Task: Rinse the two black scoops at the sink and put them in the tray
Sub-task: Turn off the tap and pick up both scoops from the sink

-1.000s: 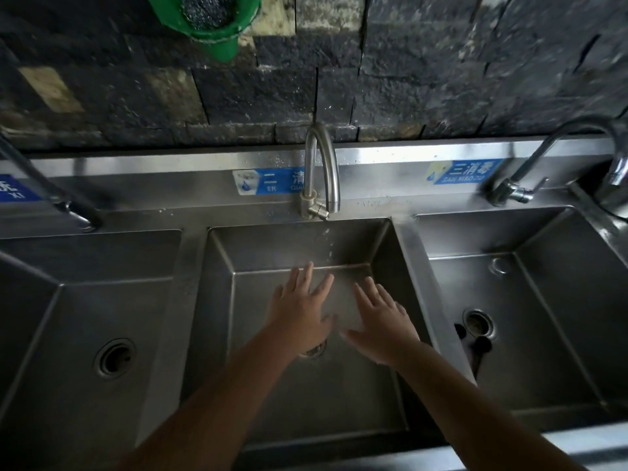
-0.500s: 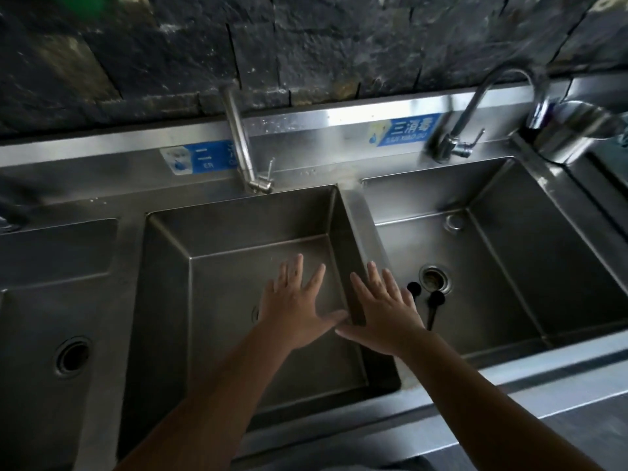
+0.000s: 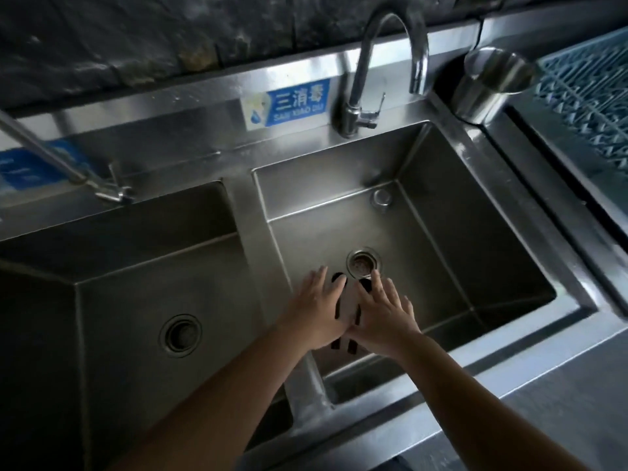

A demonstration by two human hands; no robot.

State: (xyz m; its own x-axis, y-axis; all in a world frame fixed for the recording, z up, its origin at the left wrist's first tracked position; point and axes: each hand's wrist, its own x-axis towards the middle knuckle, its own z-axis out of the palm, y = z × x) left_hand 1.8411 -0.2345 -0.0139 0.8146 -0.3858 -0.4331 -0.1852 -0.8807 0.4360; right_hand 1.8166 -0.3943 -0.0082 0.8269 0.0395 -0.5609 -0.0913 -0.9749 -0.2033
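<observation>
Two black scoops lie side by side on the floor of the right-hand steel basin (image 3: 475, 266), just in front of its drain (image 3: 363, 263). The left scoop (image 3: 339, 279) shows its bowl between my fingers; the right scoop (image 3: 364, 284) is mostly covered. My left hand (image 3: 317, 309) and my right hand (image 3: 384, 312) hover flat over them, fingers spread, thumbs nearly touching. Neither hand holds anything. A blue grid tray (image 3: 584, 96) sits at the far right on the counter.
A curved tap (image 3: 390, 62) rises behind the right basin, no water running. A steel cup (image 3: 489, 83) stands between the tap and the tray. Another basin (image 3: 136, 300) lies to the left with its own tap (image 3: 61, 164). The counter edge runs along the front.
The view has swung right and down. Both hands have moved from above the middle basin across the divider to over the scoops in the right basin.
</observation>
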